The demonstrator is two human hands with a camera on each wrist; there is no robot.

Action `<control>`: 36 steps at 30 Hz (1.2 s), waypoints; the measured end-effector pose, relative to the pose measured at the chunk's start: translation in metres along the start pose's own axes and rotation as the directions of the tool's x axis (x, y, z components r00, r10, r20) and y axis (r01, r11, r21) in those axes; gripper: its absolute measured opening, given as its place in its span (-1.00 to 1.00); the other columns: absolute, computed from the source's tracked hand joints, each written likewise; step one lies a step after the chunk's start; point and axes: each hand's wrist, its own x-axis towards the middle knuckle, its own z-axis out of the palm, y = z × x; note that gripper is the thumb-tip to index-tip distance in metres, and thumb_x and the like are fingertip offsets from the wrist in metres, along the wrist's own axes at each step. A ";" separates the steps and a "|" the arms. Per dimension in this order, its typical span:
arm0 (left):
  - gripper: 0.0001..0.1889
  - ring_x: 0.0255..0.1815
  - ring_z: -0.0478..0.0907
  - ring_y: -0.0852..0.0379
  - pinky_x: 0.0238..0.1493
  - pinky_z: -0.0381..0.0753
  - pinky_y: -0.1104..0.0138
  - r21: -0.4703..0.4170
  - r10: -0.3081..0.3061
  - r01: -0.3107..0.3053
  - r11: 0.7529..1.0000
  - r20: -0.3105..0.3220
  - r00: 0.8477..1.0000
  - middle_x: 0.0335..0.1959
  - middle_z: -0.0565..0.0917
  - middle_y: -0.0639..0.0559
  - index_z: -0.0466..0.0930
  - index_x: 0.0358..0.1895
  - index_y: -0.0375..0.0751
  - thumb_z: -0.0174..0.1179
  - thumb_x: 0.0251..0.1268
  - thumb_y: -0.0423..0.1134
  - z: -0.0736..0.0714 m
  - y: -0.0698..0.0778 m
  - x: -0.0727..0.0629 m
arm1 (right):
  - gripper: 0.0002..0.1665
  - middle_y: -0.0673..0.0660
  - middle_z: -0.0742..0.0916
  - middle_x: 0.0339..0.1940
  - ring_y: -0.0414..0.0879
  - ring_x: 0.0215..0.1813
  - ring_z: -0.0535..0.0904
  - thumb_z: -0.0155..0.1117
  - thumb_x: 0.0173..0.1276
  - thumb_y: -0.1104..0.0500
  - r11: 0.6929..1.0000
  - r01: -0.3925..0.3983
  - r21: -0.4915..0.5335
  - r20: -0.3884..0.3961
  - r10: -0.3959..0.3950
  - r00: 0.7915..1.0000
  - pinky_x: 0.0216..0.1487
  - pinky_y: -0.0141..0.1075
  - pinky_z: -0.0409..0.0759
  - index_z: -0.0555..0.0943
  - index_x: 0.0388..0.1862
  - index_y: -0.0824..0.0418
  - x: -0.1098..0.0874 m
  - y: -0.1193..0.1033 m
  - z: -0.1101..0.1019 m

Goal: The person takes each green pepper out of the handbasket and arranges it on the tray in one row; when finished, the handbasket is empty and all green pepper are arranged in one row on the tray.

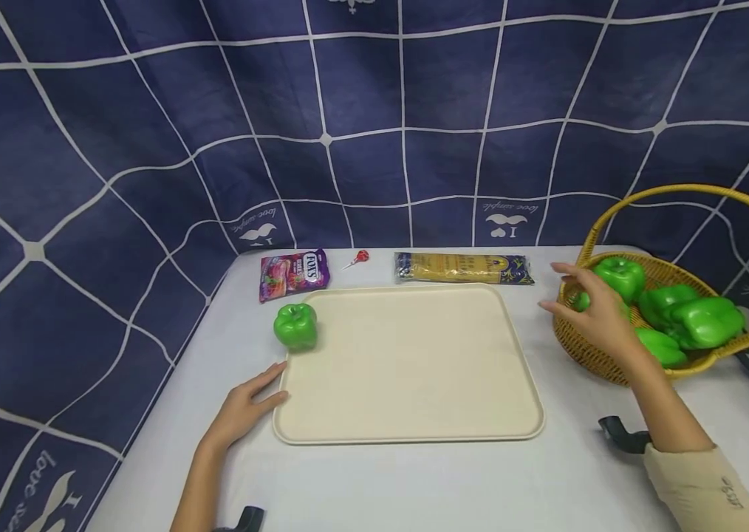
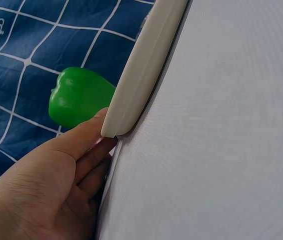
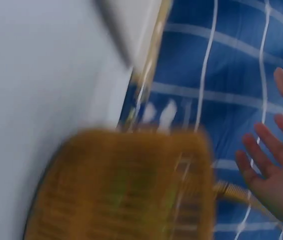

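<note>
My left hand (image 1: 239, 410) rests at the left edge of a cream tray (image 1: 408, 362), its thumb and fingertips at the rim. In the left wrist view, the thumb lies right at the tray's rim (image 2: 141, 65), with the other fingers beside the edge. A green bell pepper (image 1: 296, 326) stands at the tray's upper left, overlapping the rim. My right hand (image 1: 597, 314) is over the left side of a wicker basket (image 1: 587, 355), its thumb and fingers spread apart with nothing between them. Several green bell peppers (image 1: 707, 323) lie in the basket, one partly hidden by that hand.
Behind the tray lie a purple candy bag (image 1: 295, 273), a red lollipop (image 1: 361, 256) and a long yellow pasta packet (image 1: 464, 267). The basket's tall handle (image 1: 687, 188) arches over the peppers. A blue checked cloth (image 1: 374, 96) hangs behind the white table (image 1: 414, 488).
</note>
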 end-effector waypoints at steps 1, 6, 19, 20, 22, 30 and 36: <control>-0.36 0.37 0.15 -0.14 0.31 0.11 -0.10 -0.003 -0.004 0.004 1.000 -0.002 1.000 0.35 0.26 -0.07 0.35 0.30 0.09 0.22 0.12 0.13 0.000 0.000 0.000 | -0.22 0.32 0.57 0.02 0.23 0.00 0.44 0.44 0.09 0.18 0.999 -0.035 -0.030 -0.003 0.035 0.999 -0.04 0.10 0.38 0.35 0.28 0.25 -0.001 0.007 -0.007; -0.36 0.37 0.14 -0.15 0.31 0.10 -0.10 -0.012 0.000 0.000 1.000 -0.003 1.000 0.35 0.26 -0.07 0.36 0.30 0.10 0.22 0.11 0.14 -0.001 -0.001 -0.001 | -0.09 0.43 0.40 0.22 0.44 0.10 0.30 0.39 0.15 0.03 0.980 -0.155 -0.123 0.069 0.164 0.984 -0.04 0.31 0.29 0.19 0.39 0.26 -0.004 0.042 -0.033; -0.36 0.37 0.12 -0.18 0.31 0.08 -0.12 -0.015 0.002 -0.002 1.000 0.009 1.000 0.35 0.25 -0.12 0.35 0.30 0.06 0.23 0.12 0.11 0.000 0.000 -0.001 | -0.01 0.62 0.33 0.18 0.57 0.07 0.26 0.39 0.13 -0.06 0.967 -0.134 -0.216 0.267 0.190 0.945 -0.01 0.37 0.23 0.15 0.39 0.34 -0.001 0.093 -0.039; -0.36 0.37 0.12 -0.19 0.31 0.08 -0.12 -0.018 0.005 -0.005 1.000 0.007 1.000 0.35 0.25 -0.12 0.36 0.30 0.06 0.23 0.12 0.10 0.000 0.000 -0.001 | -0.01 0.62 0.34 0.18 0.57 0.08 0.26 0.40 0.12 -0.06 0.968 -0.126 -0.218 0.271 0.184 0.945 0.00 0.37 0.23 0.17 0.38 0.35 -0.001 0.096 -0.038; -0.37 0.36 0.13 -0.20 0.30 0.08 -0.13 -0.019 0.013 -0.013 1.000 0.003 1.000 0.35 0.26 -0.14 0.37 0.29 0.05 0.24 0.12 0.09 0.000 0.000 -0.002 | 0.00 0.62 0.36 0.16 0.55 0.08 0.27 0.42 0.08 -0.06 0.968 -0.108 -0.227 0.277 0.171 0.946 0.01 0.36 0.23 0.20 0.36 0.37 -0.001 0.099 -0.036; -0.38 0.35 0.15 -0.20 0.30 0.10 -0.13 -0.012 0.027 -0.027 1.000 -0.006 1.000 0.33 0.28 -0.15 0.38 0.29 0.05 0.24 0.12 0.09 -0.001 0.000 -0.002 | -0.03 0.57 0.41 0.15 0.51 0.10 0.29 0.49 -0.02 -0.06 0.969 -0.061 -0.239 0.284 0.130 0.950 0.02 0.32 0.26 0.33 0.24 0.46 0.000 0.101 -0.036; -0.37 0.35 0.15 -0.19 0.29 0.11 -0.13 -0.005 0.017 -0.017 1.000 -0.011 1.000 0.34 0.27 -0.14 0.38 0.29 0.06 0.24 0.11 0.09 0.000 0.000 -0.002 | -0.01 0.55 0.34 0.23 0.54 0.16 0.19 0.46 0.03 -0.07 0.966 -0.114 -0.233 0.280 0.179 0.943 0.04 0.38 0.17 0.26 0.33 0.35 -0.003 0.095 -0.040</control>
